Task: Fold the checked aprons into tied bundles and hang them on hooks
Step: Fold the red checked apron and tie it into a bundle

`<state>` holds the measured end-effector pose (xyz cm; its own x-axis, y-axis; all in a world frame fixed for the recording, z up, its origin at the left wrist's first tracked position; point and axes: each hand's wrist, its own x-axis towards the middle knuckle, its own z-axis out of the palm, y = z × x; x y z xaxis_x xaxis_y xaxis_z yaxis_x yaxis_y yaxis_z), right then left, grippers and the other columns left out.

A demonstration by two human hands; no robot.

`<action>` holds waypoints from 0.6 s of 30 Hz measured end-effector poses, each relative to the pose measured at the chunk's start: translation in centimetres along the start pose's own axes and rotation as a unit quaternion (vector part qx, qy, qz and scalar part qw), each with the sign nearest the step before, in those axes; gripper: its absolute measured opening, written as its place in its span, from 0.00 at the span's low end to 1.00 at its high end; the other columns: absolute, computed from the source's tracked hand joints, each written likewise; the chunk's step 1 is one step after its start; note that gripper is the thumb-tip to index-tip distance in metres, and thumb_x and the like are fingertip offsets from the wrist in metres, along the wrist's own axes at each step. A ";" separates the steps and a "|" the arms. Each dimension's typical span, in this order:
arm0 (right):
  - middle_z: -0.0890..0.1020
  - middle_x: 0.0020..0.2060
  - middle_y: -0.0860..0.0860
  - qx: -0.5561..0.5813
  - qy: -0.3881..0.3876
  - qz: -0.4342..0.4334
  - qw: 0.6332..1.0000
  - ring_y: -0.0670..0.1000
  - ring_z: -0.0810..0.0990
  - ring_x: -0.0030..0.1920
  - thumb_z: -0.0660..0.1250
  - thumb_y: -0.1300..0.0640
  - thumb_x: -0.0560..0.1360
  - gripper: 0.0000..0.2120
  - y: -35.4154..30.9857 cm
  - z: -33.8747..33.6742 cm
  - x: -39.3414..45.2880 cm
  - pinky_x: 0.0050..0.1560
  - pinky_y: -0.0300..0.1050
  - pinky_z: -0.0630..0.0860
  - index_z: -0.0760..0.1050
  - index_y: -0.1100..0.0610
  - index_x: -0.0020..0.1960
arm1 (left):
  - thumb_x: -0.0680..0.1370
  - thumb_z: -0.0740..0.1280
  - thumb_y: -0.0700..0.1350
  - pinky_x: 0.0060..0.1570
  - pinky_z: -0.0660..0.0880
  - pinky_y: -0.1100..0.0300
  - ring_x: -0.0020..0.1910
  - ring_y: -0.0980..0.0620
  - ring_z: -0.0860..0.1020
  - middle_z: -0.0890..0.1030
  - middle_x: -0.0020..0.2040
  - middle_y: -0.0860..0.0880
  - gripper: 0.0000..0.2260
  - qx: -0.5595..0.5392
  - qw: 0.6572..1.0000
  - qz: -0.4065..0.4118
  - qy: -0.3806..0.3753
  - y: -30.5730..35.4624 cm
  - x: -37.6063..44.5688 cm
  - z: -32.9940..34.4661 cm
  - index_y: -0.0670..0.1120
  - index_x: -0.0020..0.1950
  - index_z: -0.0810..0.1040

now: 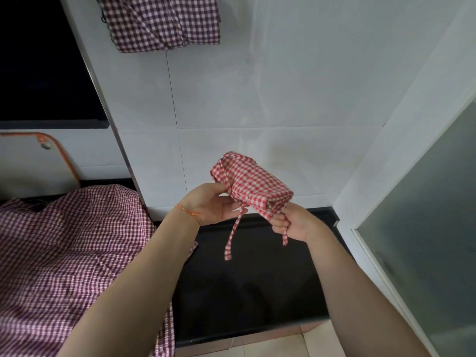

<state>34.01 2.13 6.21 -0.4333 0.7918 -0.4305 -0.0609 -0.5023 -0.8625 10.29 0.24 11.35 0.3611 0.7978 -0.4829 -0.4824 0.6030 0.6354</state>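
Both bare forearms reach up from the bottom edge toward the middle of the frame. The left hand [215, 203] is turned palm up, thumb and fingers loosely curled at mid-frame. The right hand [289, 222], just right of it, is closed in a fist, knuckles facing left.

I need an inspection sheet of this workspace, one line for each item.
Surface: black counter, bare at the middle.
Job's things: red checked bundle held in the air, straps hanging; dark checked apron spread at left; another apron hanging on the wall.
Clutter: nothing seen.
Grippers: left hand holds the bundle; right hand pinches a strap.
Cables: nothing seen.
Surroundings: white tiled wall, orange pipe, frosted glass door.
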 end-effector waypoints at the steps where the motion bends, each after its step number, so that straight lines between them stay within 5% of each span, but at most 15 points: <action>1: 0.61 0.24 0.48 0.009 0.019 -0.003 1.000 0.45 0.57 0.22 0.52 0.66 0.80 0.23 -0.4 -0.4 0.0 0.27 0.40 0.52 0.68 0.53 0.28 | 0.82 0.63 0.39 0.47 0.83 0.43 0.45 0.42 0.84 0.82 0.49 0.39 0.07 0.005 1.000 -0.001 0.004 -0.1 0.0 -0.1 0.40 0.58 0.76; 5: 0.63 0.25 0.48 0.000 0.113 -0.043 0.993 0.45 0.58 0.22 0.60 0.56 0.84 0.14 -2.8 -1.6 0.2 0.25 0.40 0.53 0.73 0.58 0.40 | 0.82 0.61 0.36 0.45 0.83 0.46 0.48 0.42 0.82 0.79 0.52 0.38 0.09 0.028 0.998 0.013 0.051 -0.8 0.7 -0.5 0.38 0.62 0.74; 10: 0.71 0.24 0.47 -0.162 0.173 -0.076 0.969 0.47 0.60 0.26 0.63 0.59 0.82 0.07 -4.8 -0.4 0.9 0.26 0.42 0.55 0.77 0.61 0.56 | 0.83 0.61 0.38 0.37 0.82 0.53 0.51 0.43 0.81 0.80 0.56 0.39 0.12 0.105 0.993 0.002 0.058 -2.3 1.7 -0.6 0.38 0.66 0.73; 15: 0.71 0.31 0.49 -0.218 0.199 -0.090 0.951 0.45 0.63 0.26 0.64 0.58 0.81 0.07 -5.7 1.5 0.9 0.25 0.38 0.59 0.78 0.59 0.56 | 0.83 0.61 0.38 0.40 0.83 0.49 0.53 0.41 0.81 0.78 0.60 0.38 0.13 0.093 0.990 -0.011 0.109 -3.2 3.3 -0.9 0.40 0.68 0.70; 18: 0.77 0.41 0.48 -0.376 0.201 -0.096 0.899 0.46 0.75 0.38 0.65 0.55 0.79 0.05 -4.9 3.9 0.9 0.34 0.40 0.69 0.76 0.55 0.52 | 0.84 0.59 0.37 0.37 0.83 0.49 0.47 0.43 0.81 0.79 0.53 0.39 0.09 0.091 0.985 -0.009 0.145 -3.9 4.2 -1.1 0.39 0.63 0.71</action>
<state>30.38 3.88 11.08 -0.1101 0.9766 -0.1846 0.5916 -0.0849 -0.8017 12.83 1.30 6.21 0.1116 0.7688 -0.6296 -0.3175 0.6280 0.7105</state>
